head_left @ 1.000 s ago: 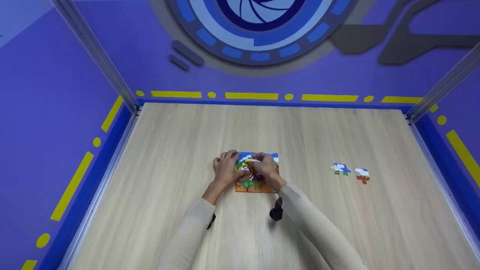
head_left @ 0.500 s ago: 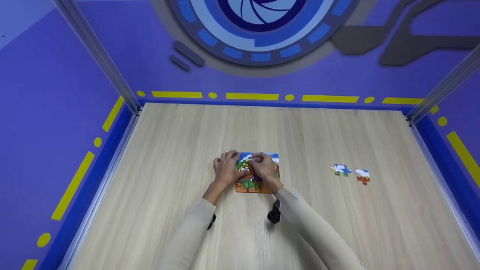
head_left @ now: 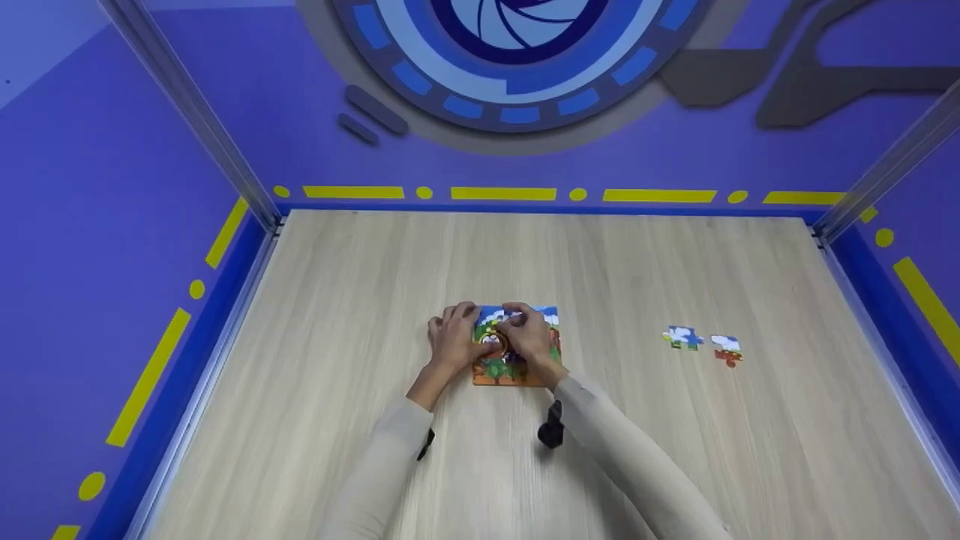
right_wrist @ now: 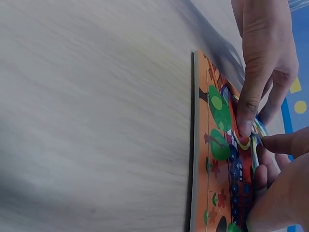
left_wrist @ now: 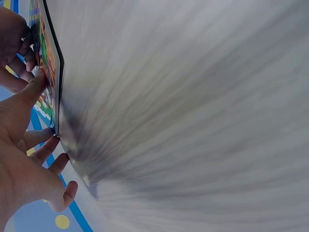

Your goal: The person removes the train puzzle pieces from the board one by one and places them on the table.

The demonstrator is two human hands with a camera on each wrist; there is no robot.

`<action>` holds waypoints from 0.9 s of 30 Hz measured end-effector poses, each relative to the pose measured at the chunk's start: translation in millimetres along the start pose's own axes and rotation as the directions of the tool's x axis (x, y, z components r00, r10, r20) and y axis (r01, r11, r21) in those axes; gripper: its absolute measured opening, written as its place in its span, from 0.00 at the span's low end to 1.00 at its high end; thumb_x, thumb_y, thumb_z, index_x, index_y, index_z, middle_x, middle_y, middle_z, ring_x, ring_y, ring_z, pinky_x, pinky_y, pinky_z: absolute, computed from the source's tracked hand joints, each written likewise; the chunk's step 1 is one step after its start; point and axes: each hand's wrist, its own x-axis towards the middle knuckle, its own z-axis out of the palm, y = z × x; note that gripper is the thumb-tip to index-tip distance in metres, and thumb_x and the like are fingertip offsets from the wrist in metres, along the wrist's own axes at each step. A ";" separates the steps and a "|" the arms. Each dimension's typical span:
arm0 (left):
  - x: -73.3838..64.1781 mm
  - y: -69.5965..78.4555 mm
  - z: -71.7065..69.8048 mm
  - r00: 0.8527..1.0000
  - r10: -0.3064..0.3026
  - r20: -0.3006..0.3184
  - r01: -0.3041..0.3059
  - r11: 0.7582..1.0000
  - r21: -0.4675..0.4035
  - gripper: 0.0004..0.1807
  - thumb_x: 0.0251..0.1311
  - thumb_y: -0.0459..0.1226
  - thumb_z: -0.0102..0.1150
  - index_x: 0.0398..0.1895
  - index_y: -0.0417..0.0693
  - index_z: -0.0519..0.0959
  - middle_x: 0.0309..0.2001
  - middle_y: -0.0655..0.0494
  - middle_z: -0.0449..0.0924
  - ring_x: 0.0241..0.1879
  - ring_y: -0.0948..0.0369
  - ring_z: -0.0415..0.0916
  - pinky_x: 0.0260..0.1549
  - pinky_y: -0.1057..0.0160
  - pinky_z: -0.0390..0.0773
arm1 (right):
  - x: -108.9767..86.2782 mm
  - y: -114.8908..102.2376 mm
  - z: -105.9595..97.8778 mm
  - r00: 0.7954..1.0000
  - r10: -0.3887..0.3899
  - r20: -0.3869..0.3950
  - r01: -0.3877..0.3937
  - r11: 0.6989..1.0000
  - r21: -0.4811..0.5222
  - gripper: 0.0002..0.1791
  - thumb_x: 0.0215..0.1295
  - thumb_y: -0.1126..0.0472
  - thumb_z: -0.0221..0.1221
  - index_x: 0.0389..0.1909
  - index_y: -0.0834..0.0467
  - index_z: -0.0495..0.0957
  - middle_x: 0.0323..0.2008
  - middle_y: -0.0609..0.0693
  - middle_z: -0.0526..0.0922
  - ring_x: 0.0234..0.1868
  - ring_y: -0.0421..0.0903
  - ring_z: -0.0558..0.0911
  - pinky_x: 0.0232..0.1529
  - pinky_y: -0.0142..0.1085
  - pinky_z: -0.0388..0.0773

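A square jigsaw puzzle with a colourful cartoon scene lies in its tray on the table, bordered in orange along the near side. My left hand is at its left side; the thumb presses on the picture and the spread fingertips touch the edge, as the left wrist view shows. Over the upper middle, my right hand has curled fingers and pinches a small puzzle piece, mostly covered by the fingers. The train picture shows in the right wrist view.
Two loose puzzle pieces, one blue and white, one white and red, lie to the right on the wooden table. Blue panels with yellow marks stand at the back and sides.
My right hand has shifted slightly left over the puzzle and its fingers have moved a little. The left hand stays in place. The loose pieces lie where they were.
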 end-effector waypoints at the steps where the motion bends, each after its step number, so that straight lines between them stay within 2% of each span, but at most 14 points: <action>1: 0.3 0.3 0.0 1.000 -0.002 0.000 0.002 1.000 0.000 0.43 0.51 0.57 0.75 0.66 0.43 0.77 0.66 0.49 0.75 0.65 0.47 0.70 0.59 0.39 0.65 | 0.0 0.1 -0.6 1.000 0.001 0.007 -0.001 1.000 0.005 0.18 0.66 0.65 0.66 0.56 0.58 0.83 0.37 0.56 0.89 0.35 0.47 0.85 0.39 0.38 0.79; 4: 0.8 0.9 -0.5 1.000 -0.009 0.004 0.009 1.000 0.002 0.43 0.51 0.57 0.75 0.66 0.43 0.77 0.66 0.49 0.75 0.65 0.48 0.69 0.60 0.39 0.65 | 0.1 -0.5 -3.4 1.000 0.013 0.029 -0.013 1.000 0.027 0.18 0.66 0.65 0.66 0.56 0.57 0.83 0.37 0.55 0.88 0.31 0.43 0.82 0.33 0.32 0.74; 9: 0.8 0.9 -0.4 1.000 -0.006 0.005 0.006 1.000 -0.003 0.43 0.51 0.57 0.75 0.66 0.43 0.77 0.66 0.48 0.75 0.66 0.47 0.69 0.59 0.38 0.65 | 1.1 -4.7 -10.2 0.997 0.036 0.065 -0.041 0.996 0.084 0.18 0.66 0.67 0.65 0.56 0.58 0.82 0.34 0.55 0.86 0.27 0.41 0.78 0.26 0.30 0.70; 13: 0.3 0.8 0.4 1.000 -0.006 0.007 0.006 1.000 -0.020 0.43 0.51 0.58 0.74 0.66 0.43 0.77 0.66 0.48 0.75 0.66 0.47 0.69 0.59 0.38 0.65 | 2.1 -9.7 -18.5 0.996 0.051 0.076 -0.060 0.991 0.116 0.19 0.64 0.69 0.66 0.56 0.59 0.82 0.34 0.55 0.86 0.30 0.43 0.80 0.27 0.29 0.71; 17: 0.8 0.8 1.9 1.000 -0.014 0.028 0.015 0.999 -0.048 0.43 0.52 0.58 0.74 0.68 0.44 0.76 0.67 0.48 0.74 0.68 0.47 0.68 0.61 0.37 0.63 | 3.4 -8.9 -29.3 0.996 0.049 0.075 -0.058 0.990 0.129 0.19 0.64 0.69 0.65 0.56 0.60 0.82 0.37 0.58 0.88 0.36 0.50 0.87 0.28 0.29 0.73; 23: 1.9 1.1 1.3 0.999 -0.019 0.032 0.021 0.998 -0.063 0.44 0.52 0.56 0.75 0.68 0.43 0.75 0.68 0.48 0.73 0.68 0.47 0.67 0.62 0.37 0.62 | 7.2 -2.5 -48.1 0.997 0.052 0.059 -0.058 0.993 0.103 0.18 0.64 0.68 0.66 0.56 0.59 0.82 0.38 0.59 0.89 0.35 0.48 0.86 0.26 0.30 0.72; 27: 1.6 0.8 0.9 0.999 -0.022 0.023 0.023 0.999 -0.047 0.44 0.51 0.56 0.75 0.68 0.42 0.75 0.67 0.48 0.74 0.67 0.48 0.68 0.62 0.38 0.62 | 10.2 3.2 -62.3 0.998 0.046 0.053 -0.050 0.995 0.088 0.18 0.65 0.70 0.64 0.57 0.61 0.81 0.39 0.62 0.89 0.39 0.54 0.88 0.27 0.30 0.74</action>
